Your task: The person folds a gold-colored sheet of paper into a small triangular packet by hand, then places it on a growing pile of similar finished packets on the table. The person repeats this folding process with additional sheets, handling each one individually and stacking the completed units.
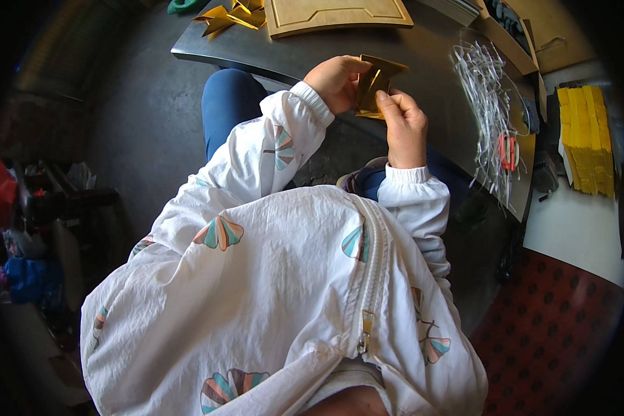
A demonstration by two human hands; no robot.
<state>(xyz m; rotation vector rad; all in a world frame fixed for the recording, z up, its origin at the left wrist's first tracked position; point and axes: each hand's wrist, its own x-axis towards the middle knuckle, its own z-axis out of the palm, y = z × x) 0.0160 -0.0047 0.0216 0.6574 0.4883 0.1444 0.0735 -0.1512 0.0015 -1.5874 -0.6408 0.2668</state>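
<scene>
Nearest to me is my white jacket (pixel 277 256), with colourful fan-shaped prints and a zip (pixel 374 277) running down its front. Beyond it, to the left, I see my knee in blue trousers (pixel 230 100).

In front of me, both my hands hold one folded gold paper (pixel 371 89). My left hand (pixel 336 82) has it at the left side, with the thumb over its upper corner. My right hand (pixel 403 126) pinches its lower right part, with the thumb on the near face and the other fingers bent behind. So the fingers of both hands are narrow, closed on this paper. It is at the near edge of the dark counter (pixel 437 76); if it touches the counter, I cannot tell.

To the right on the counter lies a loose bundle of whitish strips (pixel 489 97), and on its lower part are scissors with red handles (pixel 509 152). More to the right, a yellow stack (pixel 587 139) rests on a white surface (pixel 568 232). At the far side lies a wooden board (pixel 340 15), and just left of it are some folded gold pieces (pixel 239 15).
</scene>
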